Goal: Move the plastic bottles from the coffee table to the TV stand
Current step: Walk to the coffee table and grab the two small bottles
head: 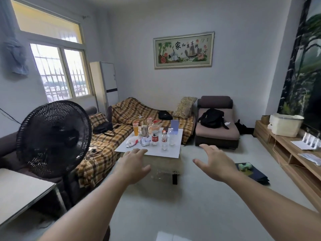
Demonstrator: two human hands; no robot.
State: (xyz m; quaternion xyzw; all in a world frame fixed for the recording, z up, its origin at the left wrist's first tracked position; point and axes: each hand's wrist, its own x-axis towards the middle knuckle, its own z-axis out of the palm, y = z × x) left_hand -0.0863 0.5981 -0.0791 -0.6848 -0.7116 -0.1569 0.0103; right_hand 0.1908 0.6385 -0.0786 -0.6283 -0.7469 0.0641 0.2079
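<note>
The white-topped coffee table (166, 153) stands mid-room and carries clear plastic bottles: a large one with a red label (155, 136), a small red-capped one (164, 140) and a small plain one (171, 136). An orange drink bottle (135, 129) stands at the table's back left. The wooden TV stand (295, 150) runs along the right wall. My left hand (133, 164) reaches forward in front of the table's near edge, fingers apart and empty. To its right, short of the table, my right hand (215, 162) is spread with nothing in it.
A black standing fan (53, 138) is close on my left, beside a white desk corner (20, 192). A plaid-covered sofa (121, 129) lies behind the table, an armchair with a black backpack (211, 118) to its right. A dumbbell on a dark mat (250, 171) lies on the floor by the stand.
</note>
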